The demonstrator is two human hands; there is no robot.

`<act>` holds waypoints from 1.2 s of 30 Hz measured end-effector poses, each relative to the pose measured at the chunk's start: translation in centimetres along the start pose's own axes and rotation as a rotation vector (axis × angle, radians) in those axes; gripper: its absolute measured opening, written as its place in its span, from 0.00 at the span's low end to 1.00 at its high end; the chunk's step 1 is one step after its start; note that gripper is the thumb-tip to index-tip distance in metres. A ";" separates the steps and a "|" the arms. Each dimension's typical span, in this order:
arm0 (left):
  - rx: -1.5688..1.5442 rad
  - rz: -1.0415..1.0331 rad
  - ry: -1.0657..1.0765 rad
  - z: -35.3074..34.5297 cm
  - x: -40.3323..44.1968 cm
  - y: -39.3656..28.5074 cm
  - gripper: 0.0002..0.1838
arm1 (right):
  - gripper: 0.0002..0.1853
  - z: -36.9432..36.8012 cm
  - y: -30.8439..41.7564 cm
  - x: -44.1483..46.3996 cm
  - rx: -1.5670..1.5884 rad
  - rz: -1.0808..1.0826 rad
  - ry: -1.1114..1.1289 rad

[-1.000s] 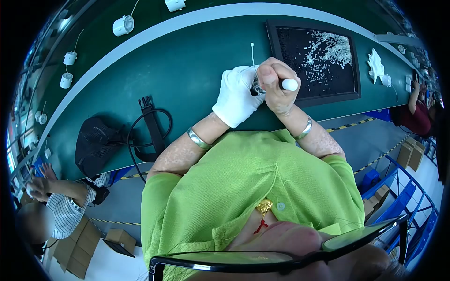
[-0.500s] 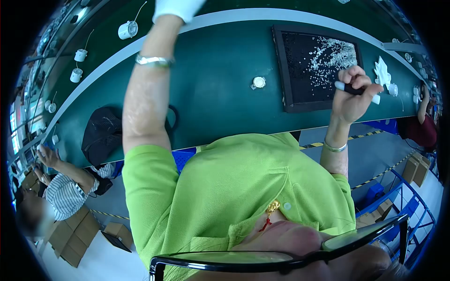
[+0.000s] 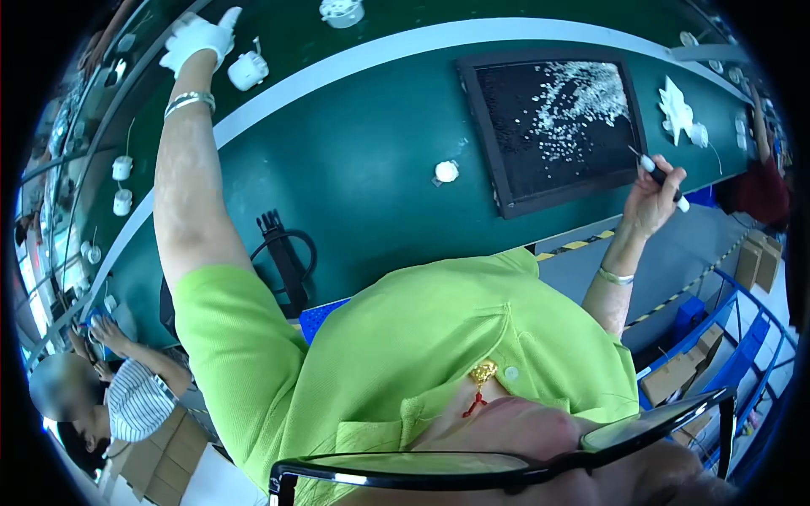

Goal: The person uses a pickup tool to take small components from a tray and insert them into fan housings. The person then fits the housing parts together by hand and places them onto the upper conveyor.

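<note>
My left hand [image 3: 201, 40], in a white glove, reaches far out over the green belt at upper left. Its fingers are apart, with nothing seen in them. Beside it a white cup-like part [image 3: 248, 71] lies tilted. My bare right hand [image 3: 651, 201] grips a pen-shaped tool [image 3: 657, 173] with a dark barrel, pale ends and a thin metal tip. That tip points toward the right side of a black tray [image 3: 499, 181], where many tiny white pieces [image 3: 582, 93] are scattered. A small round white part [image 3: 446, 172] sits on the green bench left of the tray.
More white parts [image 3: 342, 12] stand along the belt, beyond a pale curved rail [image 3: 380, 46]. A crumpled white thing [image 3: 674, 110] lies right of the tray. A black strap with a loop [image 3: 283, 261] rests near my left arm. Co-workers sit at left [image 3: 139, 396] and right [image 3: 755, 181].
My left hand has swung left along the belt, beside a white part. The right hand has turned and shifted lower right, still gripping the tool. The view has shifted too.
</note>
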State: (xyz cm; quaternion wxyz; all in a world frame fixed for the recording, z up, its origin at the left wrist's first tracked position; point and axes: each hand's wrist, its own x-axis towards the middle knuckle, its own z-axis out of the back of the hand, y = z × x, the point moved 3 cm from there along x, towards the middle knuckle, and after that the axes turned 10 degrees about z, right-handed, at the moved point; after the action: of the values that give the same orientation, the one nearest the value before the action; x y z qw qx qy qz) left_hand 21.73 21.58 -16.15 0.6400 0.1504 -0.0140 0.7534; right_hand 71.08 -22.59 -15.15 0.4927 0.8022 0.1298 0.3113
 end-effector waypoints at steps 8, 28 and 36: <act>-0.552 -0.212 0.368 7.1 -13.1 -9.0 0.48 | 0.25 -1.2 -0.6 0.3 -0.266 0.126 -0.109; -0.871 0.197 0.152 0.4 -11.4 -11.2 0.35 | 0.18 -3.7 -3.9 0.7 -0.656 0.211 -0.056; -1.109 0.029 0.248 7.5 -23.9 -10.3 0.36 | 0.17 -4.6 -3.4 0.7 -0.638 0.209 -0.012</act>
State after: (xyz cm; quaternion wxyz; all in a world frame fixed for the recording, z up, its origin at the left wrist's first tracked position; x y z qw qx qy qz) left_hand 36.56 -1.14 -16.60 0.6097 -0.2978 -0.3343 0.6541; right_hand 69.04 -17.29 -16.38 0.6852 0.6183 -0.0602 0.3802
